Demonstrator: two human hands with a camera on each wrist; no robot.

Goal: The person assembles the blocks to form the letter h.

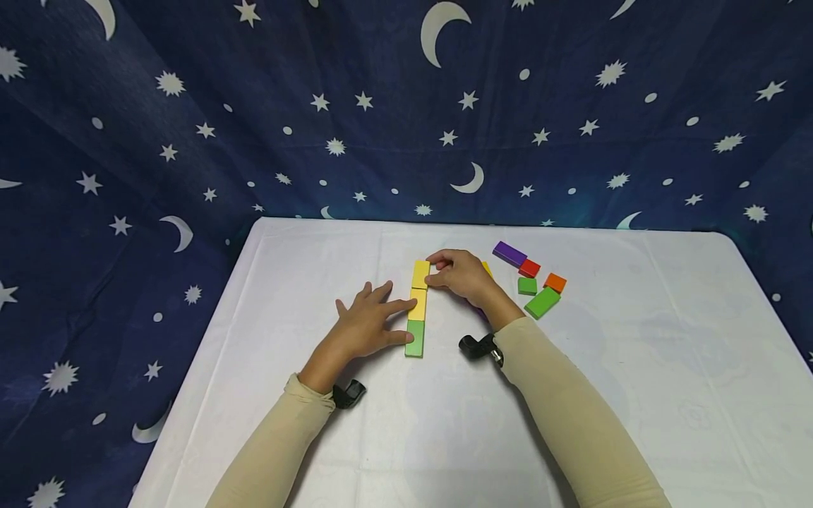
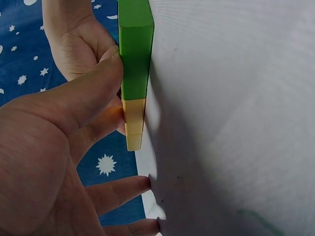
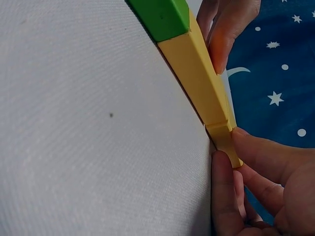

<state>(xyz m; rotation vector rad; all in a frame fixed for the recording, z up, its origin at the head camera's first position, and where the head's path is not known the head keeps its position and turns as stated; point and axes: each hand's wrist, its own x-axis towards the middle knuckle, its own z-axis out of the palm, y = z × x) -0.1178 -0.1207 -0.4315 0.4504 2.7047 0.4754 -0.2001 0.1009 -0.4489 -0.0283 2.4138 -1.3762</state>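
Observation:
Three blocks stand end to end in a line on the white table: a green block (image 1: 416, 346) nearest, a yellow block (image 1: 418, 311) in the middle and another yellow block (image 1: 420, 273) farthest. My right hand (image 1: 468, 279) pinches the farthest yellow block between thumb and fingers, also visible in the right wrist view. From the left side, my left hand (image 1: 362, 328) has its thumb against the green block and its index finger on the middle yellow one. Its other fingers are spread, with their tips at the tabletop in the left wrist view.
Right of the line lie a purple block (image 1: 509, 254), a red block (image 1: 530, 268), a small green block (image 1: 527, 286), an orange block (image 1: 555, 283) and a longer green block (image 1: 543, 303). Another yellow block (image 1: 487, 269) is partly hidden behind my right hand. A starry curtain (image 1: 381, 70) hangs behind.

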